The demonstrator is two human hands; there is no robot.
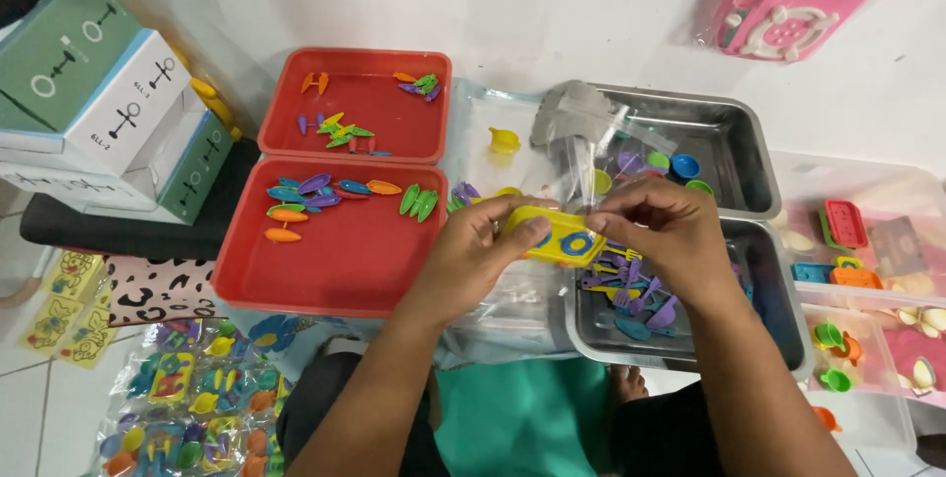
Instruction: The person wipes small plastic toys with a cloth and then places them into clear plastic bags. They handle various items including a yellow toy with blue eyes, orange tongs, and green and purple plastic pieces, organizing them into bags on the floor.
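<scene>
Yellow toy stove (554, 236), a small flat rectangle with blue ring burners, sits between both hands above the seam where the red trays meet the steel trays, its long axis running left to right and dipping slightly toward the right. At the far left edge of the floor, green and white boxes (99, 93) are stacked, with packed toy bags (192, 403) lying below them near the bottom left corner. Next come two red trays: the rear red tray (419, 137) holds a few scattered small plastic pieces, and the front red tray (325, 270) has its pieces bunched along its far edge, leaving its near half bare. The left hand (473, 255) closes thumb and fingers on the stove's left end. The right hand (660, 231) pinches the stove's right end together with a clear plastic bag (581, 147) that rises above it. Under the right hand, the front steel tray (788, 324) holds purple and blue toy utensils; the rear steel tray (734, 157) holds small coloured cups. Along the right edge, clear bins (867, 260) crowd close, so open room is tight there.
</scene>
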